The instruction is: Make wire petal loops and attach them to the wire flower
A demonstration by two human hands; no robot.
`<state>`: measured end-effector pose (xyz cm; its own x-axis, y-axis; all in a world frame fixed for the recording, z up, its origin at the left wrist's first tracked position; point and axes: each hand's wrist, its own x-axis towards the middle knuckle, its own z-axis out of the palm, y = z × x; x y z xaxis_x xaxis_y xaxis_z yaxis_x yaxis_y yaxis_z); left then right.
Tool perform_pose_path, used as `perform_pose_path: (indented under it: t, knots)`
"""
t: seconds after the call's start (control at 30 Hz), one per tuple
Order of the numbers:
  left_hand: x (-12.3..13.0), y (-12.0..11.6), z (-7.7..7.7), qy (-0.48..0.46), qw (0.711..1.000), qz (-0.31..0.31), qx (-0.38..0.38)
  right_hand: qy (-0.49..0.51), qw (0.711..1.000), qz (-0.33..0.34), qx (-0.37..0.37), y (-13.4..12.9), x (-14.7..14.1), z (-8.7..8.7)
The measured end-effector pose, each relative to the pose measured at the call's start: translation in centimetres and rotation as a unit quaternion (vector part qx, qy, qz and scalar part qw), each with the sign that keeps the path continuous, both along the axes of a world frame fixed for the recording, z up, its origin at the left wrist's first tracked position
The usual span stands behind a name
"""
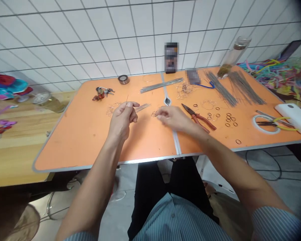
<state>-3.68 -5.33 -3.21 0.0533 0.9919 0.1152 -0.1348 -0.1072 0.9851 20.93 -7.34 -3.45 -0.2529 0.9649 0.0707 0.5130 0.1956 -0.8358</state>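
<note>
My left hand (124, 113) is closed in a pinch above the orange table, and a thin wire (127, 98) sticks up from between thumb and forefinger. Behind it lies a small bundle of short wires (142, 107), partly hidden by the fingers. To its left is a loose tangle of fine wire (111, 108). My right hand (169, 117) is low over the table with its fingers curled together, slightly blurred. At its fingertips are small bent wire pieces (154, 113); whether it grips one is hidden. Red-handled pliers (199, 117) lie just right of this hand.
Several small dark rings (228, 119) lie on the right, near a white tape roll (256, 127). Wire bundles (222, 88) and a glass bottle (230, 60) are at the back right. A phone (171, 58) leans on the wall. Keys (104, 92) and brown tape (123, 79) sit back left.
</note>
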Motion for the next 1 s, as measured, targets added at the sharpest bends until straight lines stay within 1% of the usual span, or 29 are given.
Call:
perform_pose_path:
  t: [0.03, 0.1, 0.13, 0.17, 0.2, 0.27, 0.37, 0.47, 0.53, 0.6, 0.67, 0.77, 0.87, 0.93, 1.0]
  knots:
    - [-0.1, 0.5, 0.3, -0.007, 1.000, 0.016, 0.006, -0.025, 0.999, -0.012, 0.020, 0.8, 0.6, 1.1]
    - [-0.3, 1.5, 0.8, -0.017, 0.999, 0.037, 0.009, -0.089, 0.988, -0.078, 0.103, 2.6, 1.8, 3.2]
    - [-0.4, 2.0, 1.2, -0.020, 0.999, 0.039, 0.003, -0.100, 0.982, -0.095, 0.128, 3.5, 2.3, 4.0]
    - [-0.3, 2.6, 1.5, -0.021, 0.999, 0.039, -0.003, -0.112, 0.980, -0.097, 0.136, 4.2, 2.6, 4.4]
    - [-0.2, 3.0, 1.8, -0.021, 0.999, 0.043, -0.007, -0.124, 0.979, -0.083, 0.136, 4.9, 2.8, 4.4]
    - [0.5, 4.0, 2.3, -0.024, 0.998, 0.058, -0.012, -0.143, 0.980, -0.049, 0.128, 5.6, 2.7, 3.5]
    - [2.0, 5.4, 2.3, -0.041, 0.997, 0.058, 0.003, -0.204, 0.971, 0.014, 0.124, 5.8, 1.8, 0.7]
    - [3.0, 6.7, 1.2, -0.039, 0.998, 0.038, 0.024, -0.263, 0.957, 0.054, 0.114, 5.6, 1.0, -1.6]
    - [3.2, 7.4, 0.0, -0.034, 0.999, 0.028, 0.025, -0.296, 0.948, 0.059, 0.102, 5.5, 0.6, -2.2]
    - [3.0, 7.9, -1.1, -0.029, 0.999, 0.022, 0.020, -0.310, 0.945, 0.055, 0.086, 5.5, 0.3, -2.4]
    - [2.7, 8.0, -1.9, -0.020, 1.000, 0.014, 0.014, -0.303, 0.949, 0.043, 0.073, 5.4, 0.3, -2.2]
    - [2.3, 7.6, -2.3, -0.006, 1.000, 0.009, 0.007, -0.248, 0.966, 0.009, 0.075, 5.2, 0.4, -1.7]
    - [2.5, 7.1, -2.3, 0.000, 1.000, 0.012, -0.002, -0.132, 0.987, -0.026, 0.089, 4.8, 0.1, -1.5]
    - [2.8, 6.6, -2.4, 0.015, 1.000, 0.014, -0.009, -0.054, 0.991, -0.057, 0.108, 4.4, -0.3, -1.6]
    - [3.3, 6.1, -2.5, 0.034, 0.999, 0.004, -0.015, -0.007, 0.989, -0.080, 0.122, 4.1, -0.8, -1.8]
